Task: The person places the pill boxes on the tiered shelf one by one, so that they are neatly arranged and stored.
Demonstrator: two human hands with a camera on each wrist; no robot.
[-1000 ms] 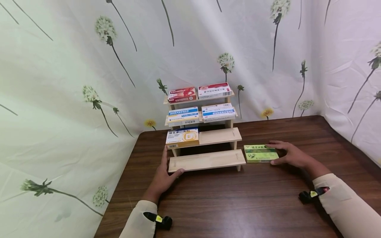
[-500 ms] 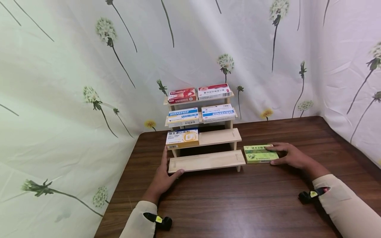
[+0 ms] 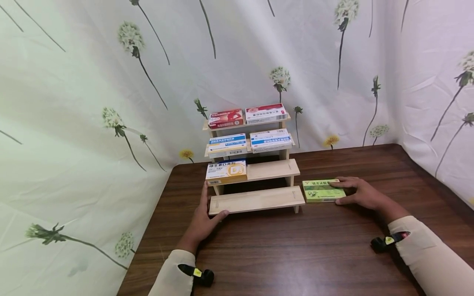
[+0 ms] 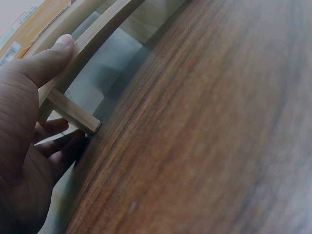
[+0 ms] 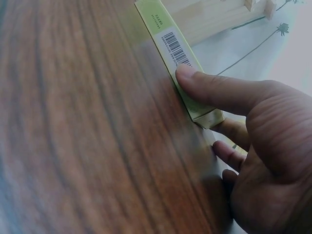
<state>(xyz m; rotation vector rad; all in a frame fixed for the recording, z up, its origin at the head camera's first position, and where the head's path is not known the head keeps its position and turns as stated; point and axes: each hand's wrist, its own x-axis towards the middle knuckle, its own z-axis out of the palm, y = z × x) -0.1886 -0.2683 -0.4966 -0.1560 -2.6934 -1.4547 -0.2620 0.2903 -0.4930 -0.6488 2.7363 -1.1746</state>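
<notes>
A four-step wooden display stand (image 3: pixel 259 199) stands on the table. My left hand (image 3: pixel 201 218) holds the left end of its lowest step, thumb (image 4: pixel 61 46) on the front edge and fingers (image 4: pixel 63 146) around by the leg. To the stand's right, a green medicine box (image 3: pixel 320 191) lies flat on the table, close to the lowest step. My right hand (image 3: pixel 364 194) grips the box's right end; in the right wrist view the thumb (image 5: pixel 195 80) presses the barcoded side, other fingers partly hidden behind it.
On the stand's third step up sit two blue-white boxes; one blue-white box (image 3: pixel 227 144) is at left. Two red-marked boxes (image 3: pixel 226 118) top it. A vitamin D box (image 3: pixel 226 171) lies left on the second step. A floral cloth (image 3: pixel 240 61) hangs behind the brown table (image 3: pixel 277 255).
Both hands keep their places at the stand and the green medicine box. The right index finger has shifted slightly left across the box's top; otherwise only a faint camera shift shows.
</notes>
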